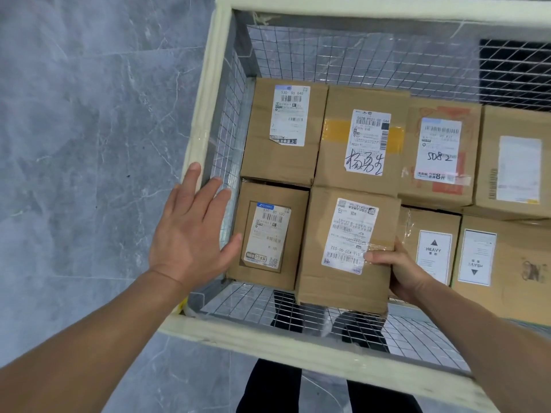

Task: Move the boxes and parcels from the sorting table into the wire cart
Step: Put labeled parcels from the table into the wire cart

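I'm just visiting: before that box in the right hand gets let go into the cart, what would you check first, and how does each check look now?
1. Grip: right hand holds the held box at its right edge, fingers curled over the top. Ok.
2. Left hand clear of the drop: it is open, over the cart's left rim, not under the box. Ok.
3. Slot beneath the box: hidden by the box itself. Cannot tell.
4. Neighbours: the blue-label box sits close on the left, the HEAVY-label box on the right; tight fit. Cannot tell.
5. Box level: it looks slightly tilted. Not ok.
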